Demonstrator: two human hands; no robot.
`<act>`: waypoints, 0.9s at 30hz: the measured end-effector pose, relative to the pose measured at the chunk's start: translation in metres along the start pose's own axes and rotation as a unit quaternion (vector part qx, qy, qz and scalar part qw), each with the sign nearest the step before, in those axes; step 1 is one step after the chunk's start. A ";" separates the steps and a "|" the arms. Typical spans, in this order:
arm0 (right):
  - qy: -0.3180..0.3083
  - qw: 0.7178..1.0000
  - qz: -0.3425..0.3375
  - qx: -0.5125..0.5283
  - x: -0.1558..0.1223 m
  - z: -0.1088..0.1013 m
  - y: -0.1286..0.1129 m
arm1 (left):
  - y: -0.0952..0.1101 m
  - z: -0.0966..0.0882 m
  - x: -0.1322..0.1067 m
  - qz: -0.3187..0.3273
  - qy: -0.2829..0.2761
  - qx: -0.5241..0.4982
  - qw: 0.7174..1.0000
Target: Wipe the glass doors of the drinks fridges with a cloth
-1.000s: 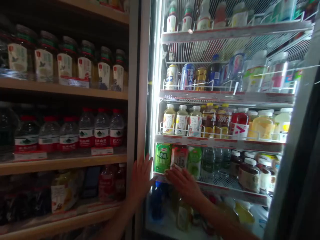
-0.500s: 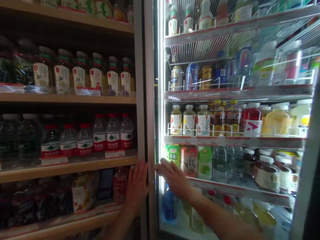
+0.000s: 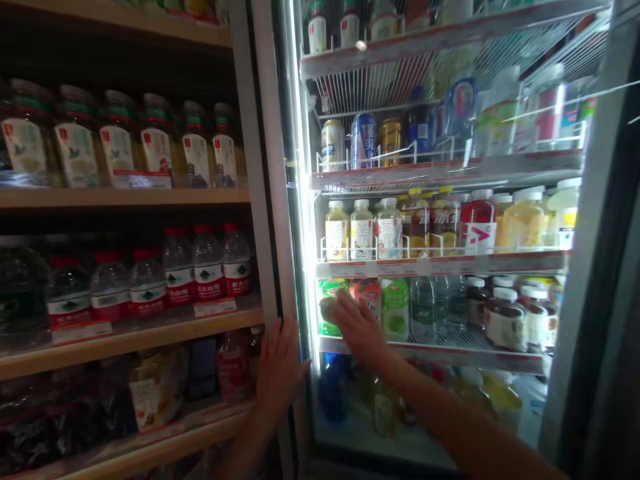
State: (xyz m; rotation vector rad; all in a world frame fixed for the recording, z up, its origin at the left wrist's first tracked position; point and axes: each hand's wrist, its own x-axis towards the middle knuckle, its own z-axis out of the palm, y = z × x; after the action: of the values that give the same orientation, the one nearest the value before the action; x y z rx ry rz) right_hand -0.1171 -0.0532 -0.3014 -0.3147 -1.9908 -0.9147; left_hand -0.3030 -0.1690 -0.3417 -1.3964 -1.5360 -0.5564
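My left hand (image 3: 281,363) is open, its fingers pointing up, against the upright frame (image 3: 274,233) between the wooden shelves and the lit drinks fridge. My right hand (image 3: 356,327) is slightly blurred and reaches up and left in front of the fridge, fingers stretched out. Nothing can be made out in either hand. Behind the right fingertips is a green drink pack (image 3: 330,290), partly covered, with a red pack (image 3: 369,293) and another green pack (image 3: 395,310) to its right. Whether the right hand touches the fridge glass, I cannot tell.
Wooden shelves (image 3: 210,327) at left bear red-capped water bottles (image 3: 207,273) and labelled bottles (image 3: 197,160). Inside the fridge, wire racks (image 3: 450,265) carry cans (image 3: 363,140), tea bottles (image 3: 361,233) and white-capped jars (image 3: 505,320). A bright light strip (image 3: 303,200) lines its left side.
My view has turned slightly right, so shelves and fridge sit further left. My right hand has shifted from the fridge's left edge to before the green pack. My left hand stays by the frame.
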 end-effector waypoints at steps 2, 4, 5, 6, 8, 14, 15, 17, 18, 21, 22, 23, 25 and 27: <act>-0.006 1.000 0.023 -0.011 -0.006 -0.007 0.011 | 0.015 -0.001 0.007 -0.004 -0.014 -0.014 1.000; -0.027 1.000 0.007 -0.006 -0.028 -0.012 0.015 | 0.029 -0.001 0.014 -0.002 -0.026 -0.035 0.999; -0.036 0.999 -0.011 -0.001 -0.041 -0.015 0.017 | 0.035 -0.002 0.017 0.002 -0.030 -0.045 0.999; -0.042 0.999 -0.030 0.004 -0.054 -0.018 0.019 | 0.040 -0.002 0.019 0.003 -0.033 -0.052 0.998; -0.043 0.998 -0.040 0.008 -0.069 -0.025 0.031 | 0.047 -0.004 0.025 0.007 -0.039 -0.060 0.997; 0.058 0.987 0.143 -0.047 -0.050 -0.050 0.086 | 0.070 -0.007 0.043 0.015 -0.045 -0.073 0.996; 0.054 0.987 0.146 -0.047 -0.055 -0.051 0.086 | 0.076 -0.006 0.045 0.021 -0.043 -0.078 0.996; 0.016 0.993 0.113 -0.029 -0.076 -0.051 0.078 | 0.088 -0.003 0.049 0.035 -0.037 -0.090 0.995; -0.009 0.996 0.091 -0.017 -0.091 -0.050 0.071 | 0.094 -0.002 0.051 0.043 -0.031 -0.096 0.994; -0.056 0.998 0.029 0.000 -0.122 -0.050 0.063 | 0.108 0.003 0.055 0.069 -0.009 -0.110 0.991; -0.055 0.998 0.027 -0.005 -0.123 -0.051 0.066 | 0.112 0.004 0.056 0.071 -0.001 -0.114 0.991; -0.045 0.998 0.040 -0.016 -0.120 -0.054 0.072 | 0.115 0.005 0.058 0.072 0.010 -0.118 0.990; -0.001 0.994 0.096 -0.047 -0.107 -0.060 0.088 | 0.124 0.008 0.061 0.079 0.031 -0.123 0.989; 0.046 0.985 0.150 -0.073 -0.098 -0.065 0.098 | 0.134 0.009 0.066 0.100 0.060 -0.127 0.985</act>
State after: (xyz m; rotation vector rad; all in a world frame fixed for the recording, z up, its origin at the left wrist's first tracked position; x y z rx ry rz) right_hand 0.0309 -0.0188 -0.3129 -0.6264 -1.7371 -0.8649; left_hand -0.1736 -0.0961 -0.3240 -1.6577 -1.2439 -0.7172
